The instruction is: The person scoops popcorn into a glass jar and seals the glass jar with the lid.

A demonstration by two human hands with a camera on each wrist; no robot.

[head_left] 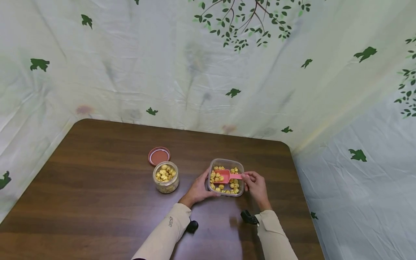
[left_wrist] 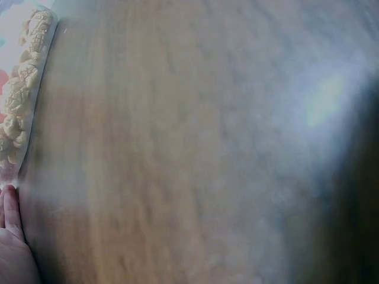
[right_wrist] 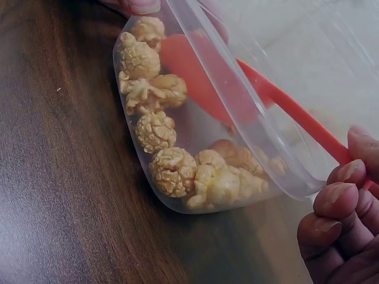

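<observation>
A clear plastic container (head_left: 225,160) with golden popcorn pieces (head_left: 234,185) in it stands in front of me. My left hand (head_left: 197,190) grips its left side, the thumb along the near wall and the fingers on the left wall. In my right hand (head_left: 257,188) is the handle of a pink-red scoop (head_left: 225,175), pinched between thumb and fingers. The scoop's bowl lies inside the container with a few popcorn pieces in or at it. Seen from the right wrist, the scoop's handle (right_wrist: 296,115) crosses over the container's rim (right_wrist: 269,139).
An open clear jar (head_left: 166,187) of popcorn stands left of the container. Behind it lies a round red lid (head_left: 159,156), upside down. Everything is on a dark brown wooden table (head_left: 107,187), with a leaf-patterned curtain (head_left: 182,72) behind it.
</observation>
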